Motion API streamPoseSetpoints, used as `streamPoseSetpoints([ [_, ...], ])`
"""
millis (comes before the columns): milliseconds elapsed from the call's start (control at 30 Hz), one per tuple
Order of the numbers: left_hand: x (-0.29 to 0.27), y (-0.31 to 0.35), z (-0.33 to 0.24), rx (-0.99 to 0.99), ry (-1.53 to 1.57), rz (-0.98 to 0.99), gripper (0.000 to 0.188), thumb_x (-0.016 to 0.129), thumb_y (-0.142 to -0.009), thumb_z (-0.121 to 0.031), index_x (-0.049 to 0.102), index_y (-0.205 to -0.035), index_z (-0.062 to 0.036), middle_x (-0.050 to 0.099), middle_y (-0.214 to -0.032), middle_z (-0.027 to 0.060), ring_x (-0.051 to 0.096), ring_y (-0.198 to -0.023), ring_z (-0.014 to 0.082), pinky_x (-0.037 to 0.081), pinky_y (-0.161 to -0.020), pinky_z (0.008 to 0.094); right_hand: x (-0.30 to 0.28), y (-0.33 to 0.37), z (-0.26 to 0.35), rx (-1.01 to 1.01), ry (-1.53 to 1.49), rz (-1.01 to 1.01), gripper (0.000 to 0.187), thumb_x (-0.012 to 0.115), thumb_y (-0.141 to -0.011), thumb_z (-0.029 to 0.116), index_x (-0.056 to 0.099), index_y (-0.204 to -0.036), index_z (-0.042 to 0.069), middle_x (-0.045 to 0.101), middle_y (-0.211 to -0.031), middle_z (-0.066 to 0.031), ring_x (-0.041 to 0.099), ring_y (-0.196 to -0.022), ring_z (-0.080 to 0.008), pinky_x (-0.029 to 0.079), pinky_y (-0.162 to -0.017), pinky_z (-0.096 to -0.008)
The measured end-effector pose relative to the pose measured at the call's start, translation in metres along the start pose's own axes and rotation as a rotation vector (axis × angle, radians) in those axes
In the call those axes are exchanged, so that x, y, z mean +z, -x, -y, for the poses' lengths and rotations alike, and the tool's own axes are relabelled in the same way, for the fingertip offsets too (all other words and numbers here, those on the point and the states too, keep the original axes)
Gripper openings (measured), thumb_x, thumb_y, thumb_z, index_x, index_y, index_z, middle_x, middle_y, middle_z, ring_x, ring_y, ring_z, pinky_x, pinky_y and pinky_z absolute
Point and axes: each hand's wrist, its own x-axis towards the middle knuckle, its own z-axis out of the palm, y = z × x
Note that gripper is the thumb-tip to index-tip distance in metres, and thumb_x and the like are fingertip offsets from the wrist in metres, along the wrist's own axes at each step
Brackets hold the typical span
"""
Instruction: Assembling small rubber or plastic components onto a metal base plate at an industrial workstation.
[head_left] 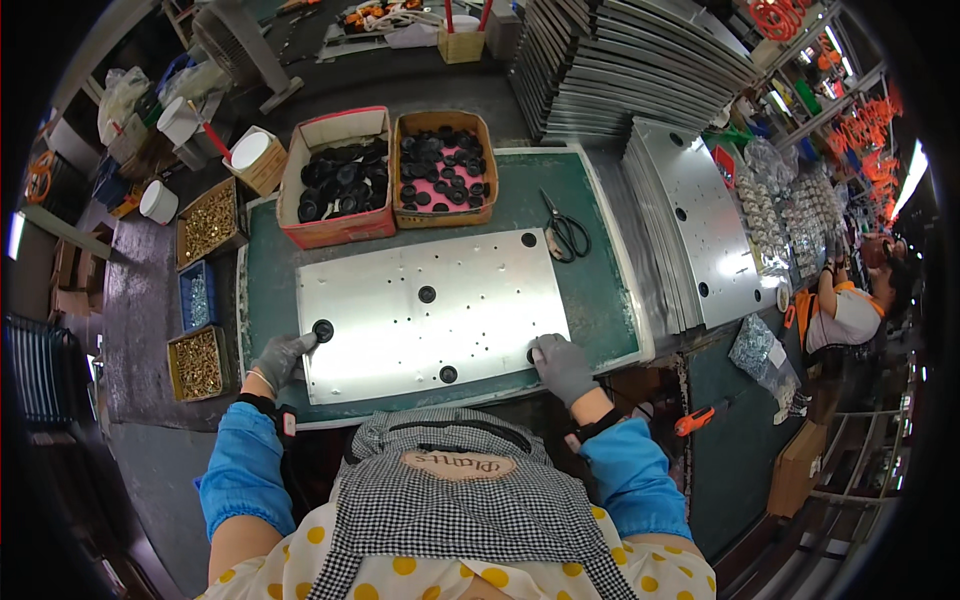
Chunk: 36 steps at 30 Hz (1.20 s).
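Observation:
A flat silver metal plate (440, 300) lies on the green mat (600, 290), with black round plugs seated in holes at its middle (427, 294), top right and near edge. My left hand (281, 358), in a grey glove, rests at the plate's near left corner, fingertips touching a black plug (323, 329). At the near right corner, my gloved right hand (562, 366) presses on the plate over another black plug, mostly hidden under the fingers.
Two cardboard boxes of black plugs (340, 175) (443, 168) stand behind the plate. Scissors (565, 232) lie on the mat at right. Trays of brass screws (208, 222) sit at left. Stacked metal plates (700, 220) are at right. Another person (850, 310) works at far right.

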Motion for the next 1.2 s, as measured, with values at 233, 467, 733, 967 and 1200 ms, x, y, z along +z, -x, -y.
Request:
streamPoseSetpoints([
  [233,0.000,-0.004,0.004,0.009,0.036,0.014,0.045,0.068,-0.091,-0.028,0.059,-0.118,0.0080,0.069,-0.098,0.0121,0.070,-0.079,0.0235,0.060,-0.068,0.0381,-0.025,-0.024,-0.035,-0.232,-0.184,0.208,0.023,0.069,-0.086,0.028,0.068,-0.102,0.012,0.069,-0.100,-0.0084,0.067,-0.090,-0.0309,0.052,-0.079,-0.0411],
  [467,0.004,0.000,0.001,0.013,0.033,-0.022,0.045,0.068,-0.092,-0.026,0.059,-0.118,0.0091,0.068,-0.098,0.0121,0.068,-0.078,0.0220,0.059,-0.066,0.0357,-0.047,-0.062,-0.020,-0.132,0.005,0.498,0.033,0.074,-0.078,0.040,0.067,-0.097,0.013,0.070,-0.086,-0.0088,0.068,-0.084,-0.0294,0.051,-0.074,-0.0402],
  [733,0.007,-0.001,0.003,0.015,-0.042,-0.117,0.044,0.072,-0.088,-0.032,0.066,-0.113,0.0048,0.068,-0.093,0.0097,0.065,-0.073,0.0199,0.054,-0.063,0.0346,-0.040,-0.062,-0.033,0.012,-0.247,0.368,0.033,0.071,-0.083,0.039,0.067,-0.099,0.011,0.071,-0.089,-0.0114,0.068,-0.084,-0.0300,0.052,-0.078,-0.0394],
  [967,0.033,0.014,-0.010,0.010,-0.254,-0.324,0.052,0.070,-0.089,-0.035,0.064,-0.118,0.0073,0.068,-0.101,0.0142,0.063,-0.088,0.0250,0.050,-0.077,0.0379,-0.041,-0.061,-0.027,0.133,0.024,-0.150,0.033,0.065,-0.087,0.034,0.065,-0.108,0.008,0.064,-0.107,-0.0120,0.063,-0.100,-0.0301,0.051,-0.087,-0.0414],
  [1200,0.056,0.028,-0.011,0.036,-0.217,-0.440,0.051,0.068,-0.091,-0.029,0.059,-0.128,0.0045,0.067,-0.117,0.0180,0.061,-0.108,0.0279,0.045,-0.096,0.0366,-0.027,-0.130,0.081,-0.595,-0.208,0.016,0.026,0.057,-0.092,0.024,0.063,-0.115,0.014,0.062,-0.100,-0.0123,0.065,-0.096,-0.0311,0.054,-0.080,-0.0427],
])
